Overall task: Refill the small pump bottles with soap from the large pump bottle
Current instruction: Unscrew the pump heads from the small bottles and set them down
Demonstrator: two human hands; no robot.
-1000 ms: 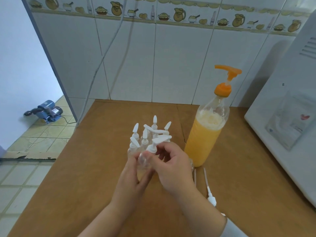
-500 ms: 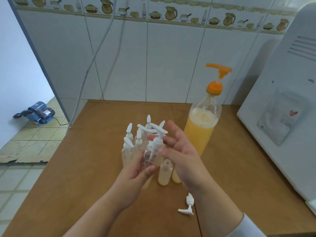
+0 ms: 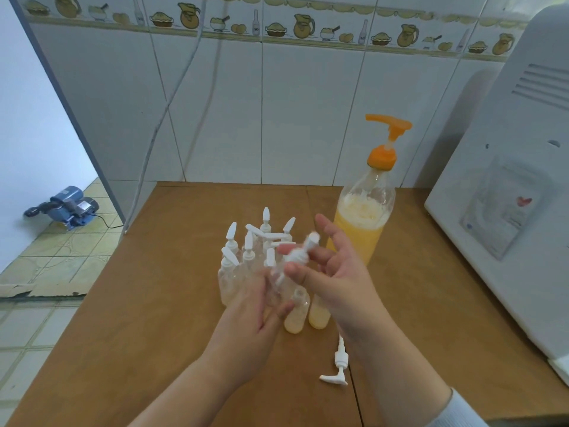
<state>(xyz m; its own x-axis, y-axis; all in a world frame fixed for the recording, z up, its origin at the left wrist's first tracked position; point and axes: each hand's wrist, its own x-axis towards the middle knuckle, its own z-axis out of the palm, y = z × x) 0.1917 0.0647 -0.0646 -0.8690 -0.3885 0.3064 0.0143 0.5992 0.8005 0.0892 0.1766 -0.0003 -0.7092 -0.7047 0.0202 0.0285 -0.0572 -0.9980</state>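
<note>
My left hand [image 3: 249, 315] grips a small clear bottle [image 3: 274, 285] at table centre. My right hand [image 3: 332, 272] pinches that bottle's white pump top [image 3: 297, 257] between thumb and forefinger, its other fingers spread; the pump is blurred. Behind them stands a cluster of several small pump bottles [image 3: 246, 251] with white tops. Two open small bottles, one pale [image 3: 295, 318] and one yellow [image 3: 318, 315], stand just below my right hand. The large bottle [image 3: 360, 229] of orange soap with an orange pump [image 3: 385, 143] stands to the right. A loose white pump [image 3: 338, 365] lies on the table.
The brown table [image 3: 154, 303] meets a tiled wall at the back. A white appliance [image 3: 508, 211] fills the right side. The table's left edge drops to a tiled floor, where a blue motor [image 3: 66, 206] sits. A cable [image 3: 160, 124] hangs down the wall.
My right hand has opened its fingers and turned on the pump top, which now sits higher and tilted. The view shifted, bringing the two open bottles and loose pump into sight.
</note>
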